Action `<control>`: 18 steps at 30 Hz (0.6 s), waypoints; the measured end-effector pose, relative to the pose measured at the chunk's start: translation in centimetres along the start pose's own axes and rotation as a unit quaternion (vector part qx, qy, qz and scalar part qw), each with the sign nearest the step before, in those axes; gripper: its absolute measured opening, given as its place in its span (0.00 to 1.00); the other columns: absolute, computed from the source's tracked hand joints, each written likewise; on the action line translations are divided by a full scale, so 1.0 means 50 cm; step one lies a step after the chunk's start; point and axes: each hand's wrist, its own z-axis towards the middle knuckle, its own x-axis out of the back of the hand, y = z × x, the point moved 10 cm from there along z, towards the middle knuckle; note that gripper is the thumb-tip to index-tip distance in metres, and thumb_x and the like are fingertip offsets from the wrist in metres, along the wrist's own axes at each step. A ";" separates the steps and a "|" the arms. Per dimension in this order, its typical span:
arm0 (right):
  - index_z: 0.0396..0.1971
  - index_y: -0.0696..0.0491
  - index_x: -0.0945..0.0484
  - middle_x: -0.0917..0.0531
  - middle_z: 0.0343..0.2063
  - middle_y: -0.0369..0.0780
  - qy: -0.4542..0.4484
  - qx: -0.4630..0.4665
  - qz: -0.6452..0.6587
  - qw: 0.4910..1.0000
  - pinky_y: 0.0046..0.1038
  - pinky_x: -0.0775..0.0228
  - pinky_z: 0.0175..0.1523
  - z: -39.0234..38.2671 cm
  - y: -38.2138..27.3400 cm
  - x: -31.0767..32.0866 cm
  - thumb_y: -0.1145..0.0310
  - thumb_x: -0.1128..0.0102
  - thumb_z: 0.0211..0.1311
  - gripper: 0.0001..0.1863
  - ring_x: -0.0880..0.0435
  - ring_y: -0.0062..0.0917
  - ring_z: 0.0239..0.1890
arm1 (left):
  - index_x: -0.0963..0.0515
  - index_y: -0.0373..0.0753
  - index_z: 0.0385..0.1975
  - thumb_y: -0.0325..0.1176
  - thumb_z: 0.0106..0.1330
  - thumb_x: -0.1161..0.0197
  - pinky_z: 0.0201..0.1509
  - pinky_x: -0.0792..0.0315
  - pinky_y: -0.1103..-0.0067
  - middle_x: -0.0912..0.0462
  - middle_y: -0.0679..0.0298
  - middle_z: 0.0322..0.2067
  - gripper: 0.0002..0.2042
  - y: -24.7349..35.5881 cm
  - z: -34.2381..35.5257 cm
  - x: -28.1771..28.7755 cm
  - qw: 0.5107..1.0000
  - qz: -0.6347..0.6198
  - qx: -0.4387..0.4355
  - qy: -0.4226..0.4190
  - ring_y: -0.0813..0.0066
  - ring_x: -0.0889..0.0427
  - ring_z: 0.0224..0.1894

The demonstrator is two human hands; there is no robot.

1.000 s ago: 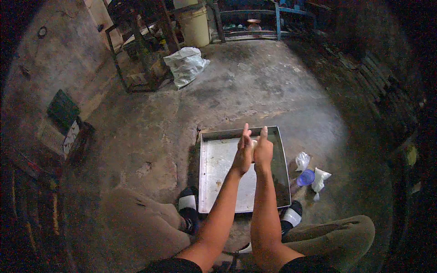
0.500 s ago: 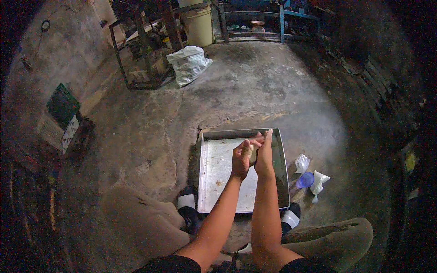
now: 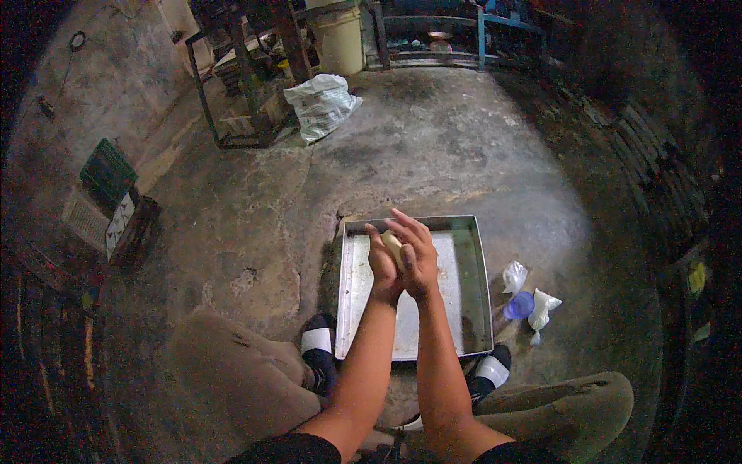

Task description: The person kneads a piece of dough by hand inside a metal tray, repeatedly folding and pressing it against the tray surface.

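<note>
Above the square metal tray (image 3: 476, 290), my left hand (image 3: 383, 267) cups a pale, dough-like lump (image 3: 393, 243). My right hand (image 3: 415, 254) presses against it from the right, its fingers stretched over the top. The lump is partly hidden between the palms. Beside the tray on the right, on the floor, lie a clear plastic bag (image 3: 514, 274), a blue-purple cup (image 3: 519, 306) and a bag of white contents (image 3: 542, 308).
My sandalled feet (image 3: 317, 348) flank the tray's near corners. Farther back are a white sack (image 3: 321, 108), a dark metal frame (image 3: 205, 93), a cream bucket (image 3: 340, 42) and a blue rack (image 3: 481, 42). Boards (image 3: 108, 178) lean at the left wall.
Both hands have shifted left over the tray. The right hand's fingers, upright beside the left's a moment ago, now slant leftward across the lump, and more of the lump shows.
</note>
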 end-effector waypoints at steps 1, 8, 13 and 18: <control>0.51 0.54 0.22 0.28 0.60 0.45 -0.014 0.048 -0.076 0.996 0.42 0.42 0.66 0.002 -0.021 -0.004 0.41 0.60 0.67 0.32 0.31 0.40 0.62 | 0.30 0.37 0.48 0.65 0.69 0.62 0.53 0.30 0.72 0.25 0.62 0.44 0.32 -0.007 0.017 0.008 0.998 0.047 0.007 -0.038 0.70 0.25 0.48; 0.38 0.56 0.17 0.16 0.41 0.48 0.130 -0.014 -0.011 0.991 0.37 0.29 0.55 -0.022 0.025 0.066 0.44 0.55 0.66 0.29 0.18 0.40 0.48 | 0.69 0.43 0.72 0.69 0.66 0.68 0.73 0.56 0.70 0.59 0.58 0.72 0.44 -0.027 -0.042 -0.088 0.980 0.105 0.089 -0.146 0.65 0.56 0.73; 0.21 0.58 0.20 0.19 0.17 0.41 0.268 -0.156 -0.110 0.944 0.29 0.26 0.34 -0.052 0.085 0.153 0.40 0.67 0.71 0.38 0.20 0.29 0.21 | 0.77 0.40 0.70 0.71 0.63 0.71 0.75 0.68 0.69 0.82 0.55 0.71 0.48 -0.060 -0.060 -0.140 0.942 0.251 0.078 -0.210 0.64 0.75 0.74; 0.16 0.55 0.25 0.24 0.14 0.37 0.347 -0.311 0.122 0.876 0.27 0.28 0.29 -0.113 0.194 0.232 0.36 0.68 0.70 0.39 0.22 0.25 0.18 | 0.53 0.38 0.71 0.66 0.68 0.67 0.72 0.54 0.72 0.44 0.52 0.68 0.41 -0.137 -0.123 -0.209 0.880 0.331 0.082 -0.330 0.62 0.46 0.70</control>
